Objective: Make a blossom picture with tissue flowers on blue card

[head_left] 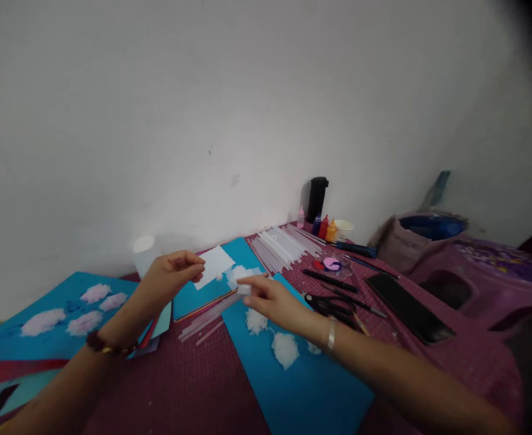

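Note:
My left hand is raised over the table with thumb and fingertips pressed together; I cannot make out whether anything is between them. Lower and to the right, my right hand pinches a small white piece between thumb and forefinger. A blue sheet lies under that hand, bearing white fluffy tufts. Just beyond the fingers, a white tuft rests on another blue sheet, beside a white paper. Farther left, a third blue sheet carries several pale fluffy tufts.
Translucent sticks lie near the wall. Paint bottles, a black flask, scissors, a cutter and a dark phone-like slab occupy the right. A white cup stands behind my left hand; coloured papers lie front left.

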A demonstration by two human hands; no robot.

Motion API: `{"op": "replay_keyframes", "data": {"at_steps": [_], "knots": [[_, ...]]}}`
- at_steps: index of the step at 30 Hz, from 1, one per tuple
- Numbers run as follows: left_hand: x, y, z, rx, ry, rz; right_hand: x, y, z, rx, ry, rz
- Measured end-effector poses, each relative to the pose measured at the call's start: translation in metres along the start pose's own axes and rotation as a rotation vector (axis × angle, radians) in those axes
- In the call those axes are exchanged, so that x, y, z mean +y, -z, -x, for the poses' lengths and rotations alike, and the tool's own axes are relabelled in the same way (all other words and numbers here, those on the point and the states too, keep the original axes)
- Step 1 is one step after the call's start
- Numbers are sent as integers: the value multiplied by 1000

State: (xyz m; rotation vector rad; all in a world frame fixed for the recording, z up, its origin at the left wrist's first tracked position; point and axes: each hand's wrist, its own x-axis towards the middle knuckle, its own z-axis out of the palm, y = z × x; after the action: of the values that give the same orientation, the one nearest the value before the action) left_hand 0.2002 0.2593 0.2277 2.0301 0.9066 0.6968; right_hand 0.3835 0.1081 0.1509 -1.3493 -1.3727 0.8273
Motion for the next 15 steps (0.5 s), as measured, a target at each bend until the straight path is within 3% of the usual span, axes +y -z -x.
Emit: {"op": "replay_keyframes", "data": {"at_steps": [1,3,6,8,11,13,14,15], "knots": [[8,-5,12,-20,-19,4,-5,-10,-17,-53,-19,-86],[18,-13,32,-52,-54,-11,-14,-27,-37,-290,-109,-215],[18,-9,59,-51,-101,-70,-21,-44,-41,-570,-251,-330],[10,2,78,61,-137,-125,-21,-49,-45,-574,-295,-329],[-13,10,113,488,-156,-219,-17,-54,-69,-482,-293,-230],[-36,-3,138,800,-172,-276,-16,-58,-99,-403,-255,-158],[-50,-16,149,854,-237,-406,-18,-61,-116,-355,-223,-129],[-64,-33,159,824,-322,-516,-21,-64,-133,-293,-179,-99]]}}
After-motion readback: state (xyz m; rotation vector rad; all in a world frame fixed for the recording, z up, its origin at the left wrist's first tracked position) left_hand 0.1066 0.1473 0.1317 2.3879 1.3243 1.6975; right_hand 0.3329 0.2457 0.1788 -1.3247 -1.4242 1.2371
